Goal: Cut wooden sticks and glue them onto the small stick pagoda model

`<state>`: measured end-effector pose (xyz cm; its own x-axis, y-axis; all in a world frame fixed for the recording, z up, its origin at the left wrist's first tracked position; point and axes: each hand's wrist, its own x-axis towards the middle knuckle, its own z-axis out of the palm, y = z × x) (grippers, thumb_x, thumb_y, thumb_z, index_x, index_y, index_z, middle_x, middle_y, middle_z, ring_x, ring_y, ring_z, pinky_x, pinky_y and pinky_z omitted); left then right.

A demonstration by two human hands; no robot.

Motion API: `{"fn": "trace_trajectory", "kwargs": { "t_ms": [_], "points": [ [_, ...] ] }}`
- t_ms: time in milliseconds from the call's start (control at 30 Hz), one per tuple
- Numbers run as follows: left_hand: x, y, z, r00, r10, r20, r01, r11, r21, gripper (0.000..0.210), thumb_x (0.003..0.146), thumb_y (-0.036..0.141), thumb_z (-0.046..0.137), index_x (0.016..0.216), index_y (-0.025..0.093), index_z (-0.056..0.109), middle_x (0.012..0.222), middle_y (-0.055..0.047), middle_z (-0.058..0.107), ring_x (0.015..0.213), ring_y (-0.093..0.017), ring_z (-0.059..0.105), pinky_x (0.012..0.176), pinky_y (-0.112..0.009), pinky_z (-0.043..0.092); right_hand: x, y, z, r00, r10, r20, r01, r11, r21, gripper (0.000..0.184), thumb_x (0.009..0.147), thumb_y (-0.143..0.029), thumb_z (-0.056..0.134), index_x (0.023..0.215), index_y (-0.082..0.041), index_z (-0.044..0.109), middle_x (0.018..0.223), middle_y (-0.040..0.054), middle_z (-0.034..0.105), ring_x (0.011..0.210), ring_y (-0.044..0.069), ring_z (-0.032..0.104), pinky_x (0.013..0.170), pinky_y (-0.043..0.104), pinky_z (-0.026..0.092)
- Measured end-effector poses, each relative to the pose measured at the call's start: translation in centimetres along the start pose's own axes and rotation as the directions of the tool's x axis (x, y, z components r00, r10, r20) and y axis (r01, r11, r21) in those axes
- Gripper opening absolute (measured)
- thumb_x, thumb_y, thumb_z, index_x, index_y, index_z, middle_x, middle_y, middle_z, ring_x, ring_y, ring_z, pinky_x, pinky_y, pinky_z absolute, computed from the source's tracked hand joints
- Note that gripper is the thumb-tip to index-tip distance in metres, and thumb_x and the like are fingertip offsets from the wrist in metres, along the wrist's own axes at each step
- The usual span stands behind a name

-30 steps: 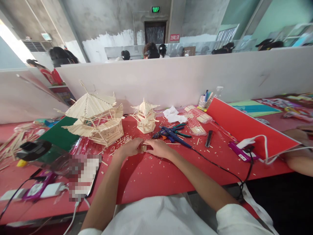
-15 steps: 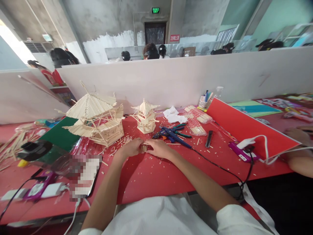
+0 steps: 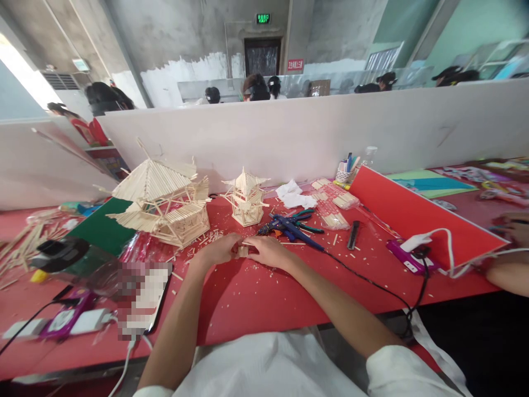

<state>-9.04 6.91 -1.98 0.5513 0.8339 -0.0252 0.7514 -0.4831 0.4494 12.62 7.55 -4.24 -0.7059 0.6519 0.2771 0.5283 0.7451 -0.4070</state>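
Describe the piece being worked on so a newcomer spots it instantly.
On the red tabletop, find the smaller stick pagoda. On its near side, the left hand and right hand flank the pale stick piece; unlike loose scraps nearby, it's hand-held.

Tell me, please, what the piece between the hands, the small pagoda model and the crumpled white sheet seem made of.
Piece: probably wood, pale narrow strips; finish unclear.
Small pagoda model: likely unpainted wood, matt, pale sticks.
Crumpled white sheet: matt, soft folds suggest tissue, perhaps cloth.

Left fingers (image 3: 232,245) and right fingers (image 3: 255,243) hold small sticks (image 3: 243,251) — stick pagoda (image 3: 247,203) beyond.
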Motion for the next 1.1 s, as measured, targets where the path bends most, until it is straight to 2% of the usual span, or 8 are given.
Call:
{"fn": "trace_trajectory", "kwargs": {
  "t_ms": [500, 733, 1100],
  "points": [
    [-0.13, 0.03, 0.27, 1.000, 0.015, 0.001, -0.015, 1.000, -0.020, 0.035, 0.073, 0.011, 0.059, 0.107, 0.017, 0.060, 0.101, -0.009, 0.067, 0.091, -0.023, 0.062, 0.081, -0.030, 0.047, 0.08, 0.14, 0.15, 1.000, -0.001, -0.002, 0.001, 1.000, 0.011, 0.044, 0.085, -0.026, 0.072, 0.128, -0.023, 0.063, 0.118, 0.0096, 0.073, 0.107, 0.028, 0.069, 0.084, 0.032, 0.049],
    [-0.73, -0.47, -0.07, 0.999, 0.029, -0.042, -0.030, 0.999, -0.029, 0.040, 0.073, 0.006, 0.050, 0.110, 0.018, 0.059, 0.106, -0.008, 0.067, 0.095, -0.022, 0.062, 0.085, -0.031, 0.047, -0.15, 0.32, -0.19, 1.000, 0.023, 0.021, -0.023, 1.000, -0.012, 0.042, 0.090, -0.021, 0.065, 0.132, -0.024, 0.060, 0.125, 0.0095, 0.071, 0.113, 0.027, 0.067, 0.091, 0.033, 0.047],
    [-0.27, -0.15, -0.03, 1.000, -0.019, -0.004, 0.019, 0.999, -0.028, 0.022, 0.074, 0.017, 0.063, 0.096, 0.019, 0.060, 0.096, -0.006, 0.067, 0.085, -0.021, 0.062, 0.075, -0.030, 0.045, 0.01, 0.14, -0.15, 0.998, 0.055, 0.034, -0.054, 0.998, -0.035, 0.036, 0.090, -0.025, 0.066, 0.127, -0.024, 0.063, 0.119, 0.0082, 0.073, 0.110, 0.025, 0.068, 0.089, 0.030, 0.046]
  ]
}}
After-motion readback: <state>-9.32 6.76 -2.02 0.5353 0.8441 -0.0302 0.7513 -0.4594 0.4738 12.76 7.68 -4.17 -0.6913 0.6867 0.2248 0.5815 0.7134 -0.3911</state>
